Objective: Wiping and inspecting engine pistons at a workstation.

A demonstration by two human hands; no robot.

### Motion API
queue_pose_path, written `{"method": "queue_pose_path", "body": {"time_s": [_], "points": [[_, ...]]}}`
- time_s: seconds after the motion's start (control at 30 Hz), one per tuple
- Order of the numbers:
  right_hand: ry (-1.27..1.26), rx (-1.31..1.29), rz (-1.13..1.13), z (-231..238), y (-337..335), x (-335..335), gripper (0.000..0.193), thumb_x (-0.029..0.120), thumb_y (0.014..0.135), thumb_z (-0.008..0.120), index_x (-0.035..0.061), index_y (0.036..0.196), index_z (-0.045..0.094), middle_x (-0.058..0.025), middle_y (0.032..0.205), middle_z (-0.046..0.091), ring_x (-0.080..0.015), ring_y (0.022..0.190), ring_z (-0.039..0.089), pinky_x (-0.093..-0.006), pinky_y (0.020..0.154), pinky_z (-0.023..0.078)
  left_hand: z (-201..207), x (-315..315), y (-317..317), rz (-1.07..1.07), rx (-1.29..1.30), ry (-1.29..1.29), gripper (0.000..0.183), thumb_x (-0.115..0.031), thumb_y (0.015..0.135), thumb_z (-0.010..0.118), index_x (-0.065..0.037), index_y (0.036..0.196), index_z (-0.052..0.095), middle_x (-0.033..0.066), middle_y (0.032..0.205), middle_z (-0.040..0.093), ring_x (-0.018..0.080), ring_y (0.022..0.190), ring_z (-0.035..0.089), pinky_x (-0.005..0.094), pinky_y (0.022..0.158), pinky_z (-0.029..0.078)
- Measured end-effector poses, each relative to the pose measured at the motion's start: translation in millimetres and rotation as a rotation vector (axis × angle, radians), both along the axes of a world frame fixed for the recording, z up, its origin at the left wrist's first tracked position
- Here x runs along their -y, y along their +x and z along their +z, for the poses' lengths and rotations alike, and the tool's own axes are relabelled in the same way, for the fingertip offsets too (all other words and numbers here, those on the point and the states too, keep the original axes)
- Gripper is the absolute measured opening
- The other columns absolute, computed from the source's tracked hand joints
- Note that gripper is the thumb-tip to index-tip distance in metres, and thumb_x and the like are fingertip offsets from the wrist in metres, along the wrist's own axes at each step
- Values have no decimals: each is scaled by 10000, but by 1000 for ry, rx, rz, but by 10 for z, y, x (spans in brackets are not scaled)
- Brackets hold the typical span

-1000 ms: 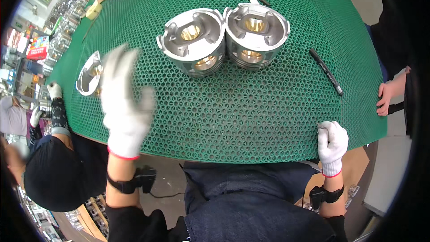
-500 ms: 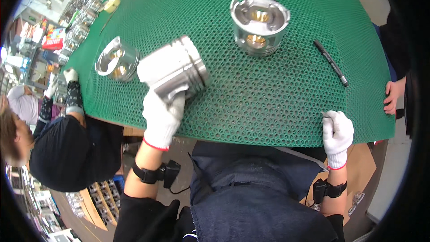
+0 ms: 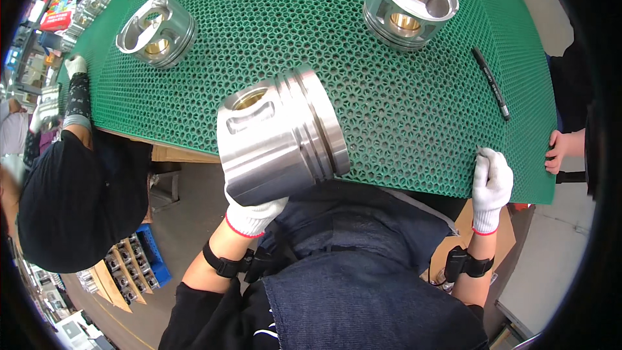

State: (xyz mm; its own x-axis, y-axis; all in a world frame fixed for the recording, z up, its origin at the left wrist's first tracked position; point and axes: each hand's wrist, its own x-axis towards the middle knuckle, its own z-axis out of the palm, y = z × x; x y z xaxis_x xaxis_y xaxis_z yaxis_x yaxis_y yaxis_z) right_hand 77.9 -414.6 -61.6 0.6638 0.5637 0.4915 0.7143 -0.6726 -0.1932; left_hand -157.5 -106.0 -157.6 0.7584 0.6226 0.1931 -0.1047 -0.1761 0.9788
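A shiny metal piston lies tilted on its side in the air over the near table edge, its grooved end to the right and a bronze-lined pin hole facing up. My gloved left hand grips it from below; most of the fingers are hidden behind it. At the table's near right edge rests my gloved right hand, fingers curled closed. A tiny dark tip shows at its fingertips, too small to name. Two more pistons stand on the green mat: one piston at the left, another piston farther back on the right.
A black marker lies on the green honeycomb mat at the right. A co-worker sits at the left, one gloved hand on the table. Another person's hand touches the right edge. A blue crate stands low at the left.
My left hand has brought the piston nearer to me and slightly right, turning it so the pin hole shows. My right hand stays at the table edge, curled. The view has shifted.
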Motion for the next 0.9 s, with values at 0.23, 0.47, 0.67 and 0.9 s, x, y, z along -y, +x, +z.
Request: {"method": "queue_pose_path", "body": {"time_s": [0.23,0.47,0.67,0.9], "points": [[-14,-5,-14,-8,-3,49,67,70,844,625,40,900,649,-94,689,554,-232,571,534,-321,571,432,390,-125,-58,51,-243,574,479,-167,841,651,-93,1296,523,86,1253,595,206,1185,555,362,991,449],[-29,-35,-10,1,12,37,83,57,838,617,37,911,650,-87,705,574,-222,585,543,-317,582,435,310,-119,82,-164,-40,155,568,-215,817,717,-61,1318,499,124,1242,597,237,1153,586,367,938,494],[-22,-45,-17,1,8,23,86,39,830,616,28,907,652,-100,720,592,-225,605,566,-315,589,445,277,-136,149,-166,40,-684,593,-205,808,728,-56,1327,485,131,1235,599,246,1145,589,373,941,492],[-34,-98,-6,56,29,45,124,30,829,617,19,948,654,-134,860,639,-244,697,631,-318,665,496,408,-129,151,-87,166,-1344,622,-193,797,741,-49,1339,470,138,1227,602,258,1137,593,380,945,490]]}}
